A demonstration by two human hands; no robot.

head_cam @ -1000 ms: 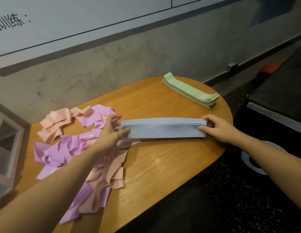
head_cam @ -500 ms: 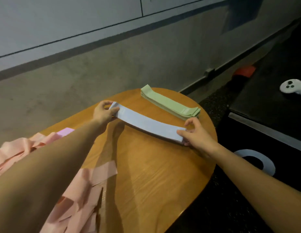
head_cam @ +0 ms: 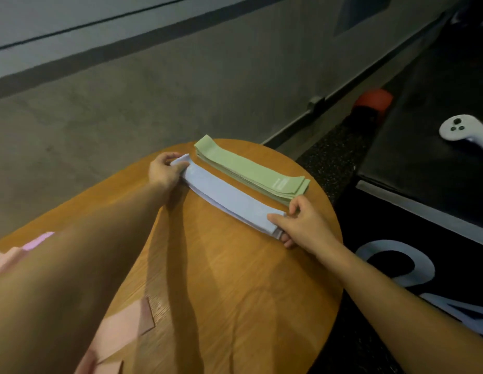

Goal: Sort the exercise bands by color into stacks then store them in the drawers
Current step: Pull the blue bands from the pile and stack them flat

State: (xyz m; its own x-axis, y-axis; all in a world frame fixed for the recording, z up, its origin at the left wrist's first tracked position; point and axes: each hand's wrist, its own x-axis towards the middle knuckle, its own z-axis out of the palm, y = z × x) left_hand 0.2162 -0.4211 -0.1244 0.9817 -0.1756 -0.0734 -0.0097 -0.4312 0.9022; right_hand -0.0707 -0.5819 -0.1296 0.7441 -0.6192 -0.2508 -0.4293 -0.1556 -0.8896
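Head view: 2 hands [head_cam: 164,172] [head_cam: 302,225] grip 1 blue stack [head_cam: 227,198] beside 1 green stack [head_cam: 248,171].

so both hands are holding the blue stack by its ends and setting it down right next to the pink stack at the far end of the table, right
Not quite. In the head view the left hand and right hand do grip the blue stack by its ends, but the neat stack beside it is the green stack, not pink.
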